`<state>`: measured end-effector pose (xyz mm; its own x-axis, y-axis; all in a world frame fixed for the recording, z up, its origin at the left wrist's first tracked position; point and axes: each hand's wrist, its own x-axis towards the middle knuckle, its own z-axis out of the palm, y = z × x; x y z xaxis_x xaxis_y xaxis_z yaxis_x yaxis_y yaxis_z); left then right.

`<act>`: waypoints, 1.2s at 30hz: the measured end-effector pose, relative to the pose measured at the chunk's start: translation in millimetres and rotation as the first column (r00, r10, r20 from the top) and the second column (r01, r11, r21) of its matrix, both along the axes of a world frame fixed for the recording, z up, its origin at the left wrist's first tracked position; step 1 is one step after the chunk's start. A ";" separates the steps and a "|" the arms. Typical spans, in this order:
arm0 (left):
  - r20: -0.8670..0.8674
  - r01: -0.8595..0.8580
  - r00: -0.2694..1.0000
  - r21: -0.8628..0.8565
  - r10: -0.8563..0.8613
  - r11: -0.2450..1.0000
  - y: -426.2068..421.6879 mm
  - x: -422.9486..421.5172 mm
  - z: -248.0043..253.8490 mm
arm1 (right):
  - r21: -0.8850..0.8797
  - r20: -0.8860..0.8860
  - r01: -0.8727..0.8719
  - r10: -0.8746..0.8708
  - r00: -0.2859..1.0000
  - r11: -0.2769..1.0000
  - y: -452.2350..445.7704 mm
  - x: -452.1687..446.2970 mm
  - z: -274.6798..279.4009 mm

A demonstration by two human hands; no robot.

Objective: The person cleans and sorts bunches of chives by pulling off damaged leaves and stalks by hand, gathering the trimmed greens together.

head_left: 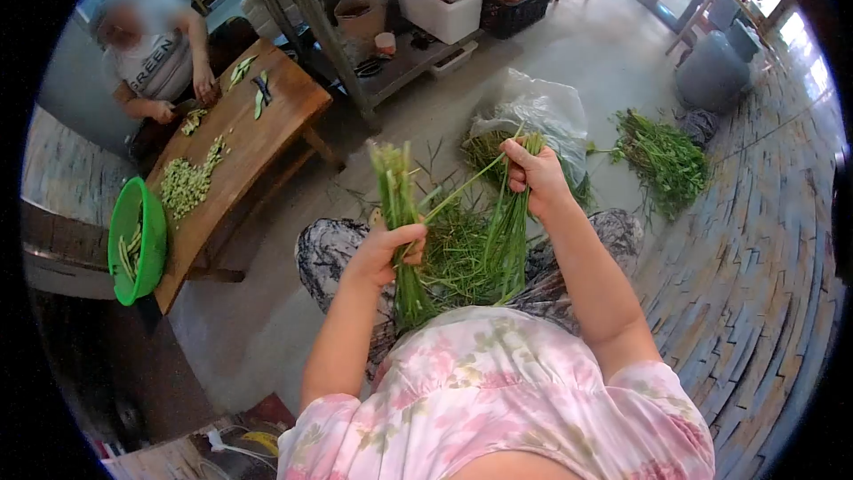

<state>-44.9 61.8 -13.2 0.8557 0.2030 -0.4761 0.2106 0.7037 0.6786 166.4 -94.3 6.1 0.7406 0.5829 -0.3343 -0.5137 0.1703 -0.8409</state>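
Observation:
My left hand [387,252] is closed around a thick, upright bundle of green stalks [394,182], their cut-looking ends pointing up. Held higher and to the right, my right hand [538,178] grips a thinner bunch of long green stalks [505,244] near its top. One stalk slants across the gap between the two hands. Below them, a loose heap of green stems [455,258] lies between my legs. Just beyond my right hand sits a clear plastic bag [544,108] with more greens under and around it.
Leafy greens [662,160] lie on the floor at right, near a grey gas cylinder [713,71]. At left, a person cuts vegetables on a wooden bench [258,138] bearing chopped pieces [188,185] and a green basket [153,253]. A low shelf [413,76] holds a white box [442,11].

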 end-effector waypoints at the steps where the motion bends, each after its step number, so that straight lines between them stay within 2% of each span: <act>1: 0.034 -0.016 0.999 -0.040 0.017 0.999 2.9 -4.7 -3.8 | 0.003 -0.017 0.019 -0.019 1.000 1.000 -1.7 1.9 -1.8; 4: 0.115 -0.028 0.992 -0.142 0.044 0.990 9.7 -15.5 -7.8 | 0.029 -0.061 0.074 -0.072 0.996 0.997 -5.7 7.4 -8.3; 8: 0.127 -0.093 0.986 -0.116 0.108 0.989 18.3 -27.9 -18.3 | 0.051 -0.070 0.089 -0.085 0.994 0.995 -9.5 10.3 -13.8; 13: 0.111 -0.257 0.954 -0.180 0.279 0.950 22.9 -29.7 -13.1 | -0.052 0.080 0.076 -0.071 0.994 0.996 -13.0 6.3 -13.3; 14: 0.111 -0.291 0.942 -0.195 0.316 0.937 25.6 -30.8 -13.8 | -0.159 0.131 0.090 -0.069 0.989 0.983 -14.3 4.7 -12.2; 15: 0.136 -0.300 0.932 -0.227 0.335 0.927 28.6 -32.2 -17.0 | -0.319 0.207 -0.020 0.091 0.974 0.948 -17.1 4.7 -9.5; 16: 0.146 -0.304 0.932 -0.192 0.333 0.933 28.6 -32.9 -13.6 | -0.477 0.261 -0.105 0.255 0.931 0.872 -20.3 4.9 -9.1; 17: 0.157 -0.303 0.932 -0.157 0.327 0.940 27.2 -31.2 -9.3 | -0.516 0.441 -0.061 0.327 0.836 0.854 -21.9 3.5 -22.7; 19: 0.161 -0.285 0.943 -0.063 0.291 0.956 20.2 -26.4 0.9 | -0.554 0.722 0.069 0.438 0.535 0.830 -19.3 -1.5 -51.0; 21: 0.175 -0.234 0.956 -0.027 0.235 0.972 13.3 -18.8 3.3 | -0.557 0.640 -0.031 0.453 0.621 0.830 -11.2 -5.5 -44.9; 23: 0.211 -0.169 0.965 0.032 0.158 0.985 2.1 -9.2 4.1 | -0.540 0.542 -0.132 0.463 0.702 0.831 0.3 -24.2 -15.7; 25: 0.170 -0.095 0.982 0.068 0.082 0.993 -9.6 1.2 5.6 | -0.412 0.510 -0.200 0.407 0.758 0.889 15.1 -48.7 10.7; 26: 0.151 -0.057 0.988 0.084 0.043 0.995 -15.3 6.4 5.3 | -0.386 0.552 -0.210 0.407 0.728 0.899 22.5 -54.5 10.3; 27: 0.158 -0.043 0.987 0.129 0.023 0.991 -20.1 10.4 4.1 | -0.287 0.597 -0.263 0.386 0.703 0.921 28.7 -58.8 5.0; 30: 0.099 -0.020 0.995 0.118 0.009 0.993 -30.4 16.4 12.1 | -0.213 0.258 -0.394 0.440 0.860 0.894 31.5 -71.9 21.6; 31: 0.090 -0.055 0.995 0.031 0.052 0.998 -29.4 17.3 10.2 | -0.227 0.314 -0.359 0.417 0.853 0.905 30.7 -70.3 19.2; 33: 0.058 -0.133 0.988 -0.143 0.142 0.981 -25.5 16.9 5.4 | -0.244 0.254 -0.334 0.393 0.884 0.910 24.3 -60.9 12.8; 36: 0.014 -0.150 0.988 -0.039 0.151 0.988 -26.0 17.0 10.0 | -0.193 0.176 -0.308 0.341 0.923 0.932 21.0 -56.8 1.4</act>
<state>-27.9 35.8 -3.2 0.8245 0.3124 -0.4718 0.0895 0.7514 0.6538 109.6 -73.3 7.5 0.5812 0.7543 -0.3054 -0.3338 -0.1213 -0.9348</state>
